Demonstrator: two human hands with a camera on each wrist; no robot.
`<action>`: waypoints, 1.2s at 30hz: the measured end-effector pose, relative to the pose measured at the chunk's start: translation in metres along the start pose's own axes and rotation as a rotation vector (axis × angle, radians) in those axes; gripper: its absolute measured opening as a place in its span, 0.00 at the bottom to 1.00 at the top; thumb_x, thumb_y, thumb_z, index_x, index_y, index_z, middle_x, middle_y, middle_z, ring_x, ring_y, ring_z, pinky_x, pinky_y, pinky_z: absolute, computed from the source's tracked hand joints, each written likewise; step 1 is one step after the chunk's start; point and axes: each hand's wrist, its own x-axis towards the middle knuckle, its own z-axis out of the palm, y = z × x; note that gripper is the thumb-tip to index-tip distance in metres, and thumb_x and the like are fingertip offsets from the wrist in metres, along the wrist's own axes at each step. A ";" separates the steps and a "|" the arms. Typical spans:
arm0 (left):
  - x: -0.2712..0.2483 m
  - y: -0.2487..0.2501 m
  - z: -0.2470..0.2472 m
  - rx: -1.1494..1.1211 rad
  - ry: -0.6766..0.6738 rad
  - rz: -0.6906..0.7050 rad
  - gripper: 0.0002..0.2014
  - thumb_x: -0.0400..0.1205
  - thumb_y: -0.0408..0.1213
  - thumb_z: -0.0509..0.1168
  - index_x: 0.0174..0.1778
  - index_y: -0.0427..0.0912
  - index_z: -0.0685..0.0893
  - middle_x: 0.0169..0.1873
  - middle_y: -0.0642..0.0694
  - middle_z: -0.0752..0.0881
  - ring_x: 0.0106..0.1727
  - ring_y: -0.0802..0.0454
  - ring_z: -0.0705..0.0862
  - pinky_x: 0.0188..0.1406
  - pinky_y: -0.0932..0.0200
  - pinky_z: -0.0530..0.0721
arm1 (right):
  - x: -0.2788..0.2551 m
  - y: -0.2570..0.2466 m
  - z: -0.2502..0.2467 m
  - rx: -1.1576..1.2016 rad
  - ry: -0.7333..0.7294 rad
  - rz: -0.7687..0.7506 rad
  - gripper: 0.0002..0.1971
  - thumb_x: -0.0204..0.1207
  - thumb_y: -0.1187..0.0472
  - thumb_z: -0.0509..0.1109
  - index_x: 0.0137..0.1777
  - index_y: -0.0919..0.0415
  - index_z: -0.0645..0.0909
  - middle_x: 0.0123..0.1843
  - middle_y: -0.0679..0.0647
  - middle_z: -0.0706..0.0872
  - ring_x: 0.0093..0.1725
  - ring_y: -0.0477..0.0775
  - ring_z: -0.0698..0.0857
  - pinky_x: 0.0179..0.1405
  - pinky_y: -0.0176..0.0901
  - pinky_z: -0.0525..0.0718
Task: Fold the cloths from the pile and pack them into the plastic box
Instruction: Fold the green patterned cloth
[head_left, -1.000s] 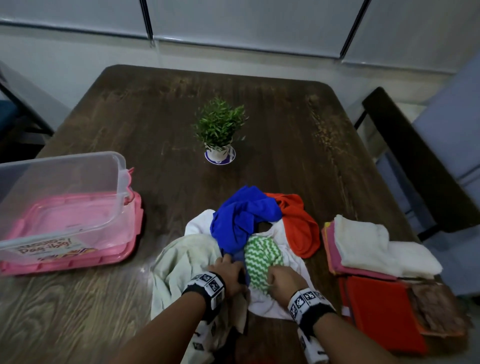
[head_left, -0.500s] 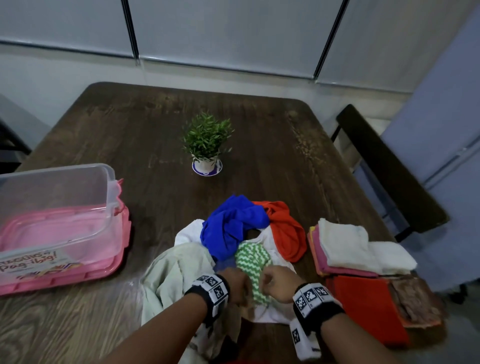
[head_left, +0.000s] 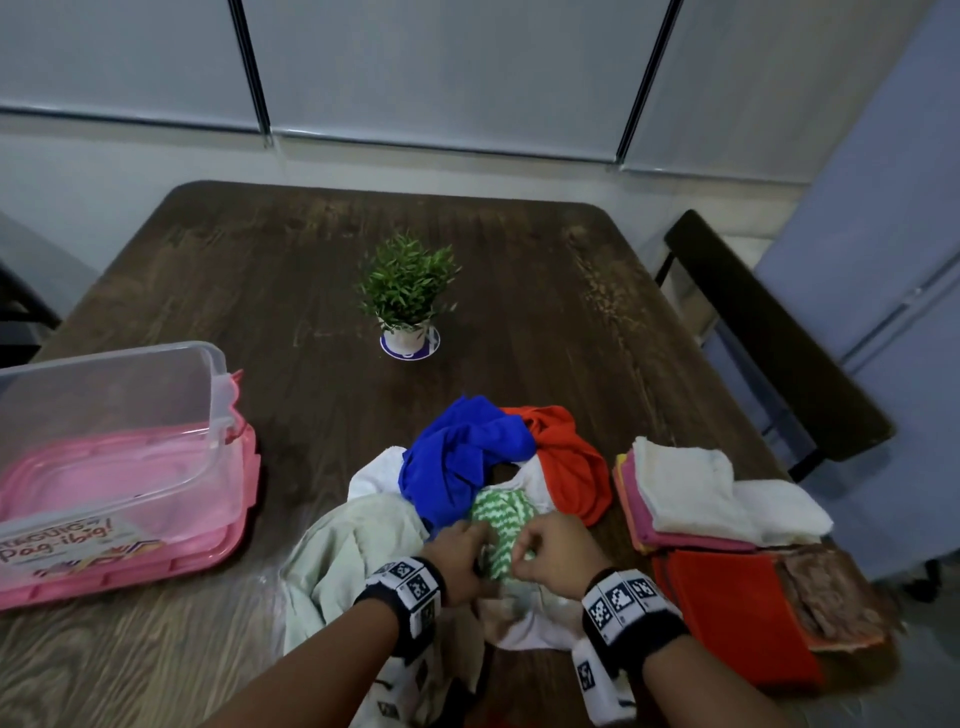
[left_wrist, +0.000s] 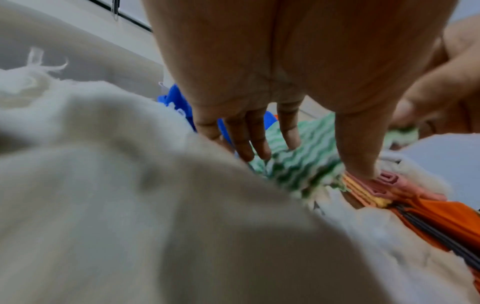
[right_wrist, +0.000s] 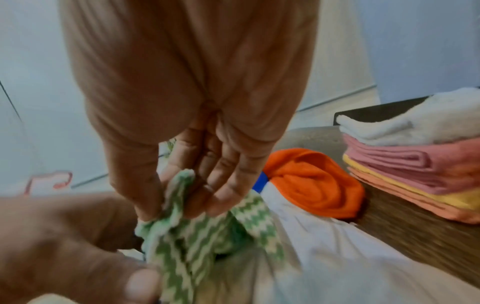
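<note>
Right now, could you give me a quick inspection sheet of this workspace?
Surface: dark wooden table, worn in places.
Job's things: loose pile with blue cloth, orange cloth and green zigzag cloth; folded stack to the right; clear plastic box on a pink lid to the left, no cloths in it.
Clutter: small potted plant.
Hands: left hand and right hand both pinch the green zigzag cloth.
Cables: nothing seen.
Surroundings: dark chair to the right, grey wall panels behind.
</note>
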 end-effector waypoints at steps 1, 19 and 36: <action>0.001 0.004 -0.005 -0.014 0.057 0.005 0.37 0.62 0.66 0.65 0.65 0.51 0.74 0.60 0.46 0.77 0.61 0.46 0.78 0.62 0.48 0.79 | 0.000 -0.010 -0.008 0.040 0.019 -0.037 0.11 0.62 0.64 0.80 0.28 0.48 0.84 0.31 0.45 0.87 0.31 0.37 0.83 0.36 0.33 0.80; -0.070 0.055 -0.197 -0.410 0.686 0.179 0.07 0.79 0.52 0.70 0.42 0.53 0.89 0.35 0.55 0.89 0.39 0.60 0.87 0.41 0.58 0.83 | 0.012 -0.087 -0.124 0.238 0.469 -0.270 0.17 0.60 0.48 0.87 0.38 0.50 0.81 0.43 0.50 0.87 0.44 0.48 0.86 0.45 0.44 0.83; -0.089 0.102 -0.211 -0.009 0.449 0.383 0.08 0.77 0.49 0.74 0.44 0.50 0.90 0.35 0.55 0.88 0.38 0.60 0.84 0.38 0.66 0.78 | 0.007 -0.117 -0.101 0.153 0.067 -0.537 0.09 0.71 0.57 0.77 0.50 0.53 0.84 0.43 0.47 0.89 0.45 0.41 0.87 0.44 0.43 0.82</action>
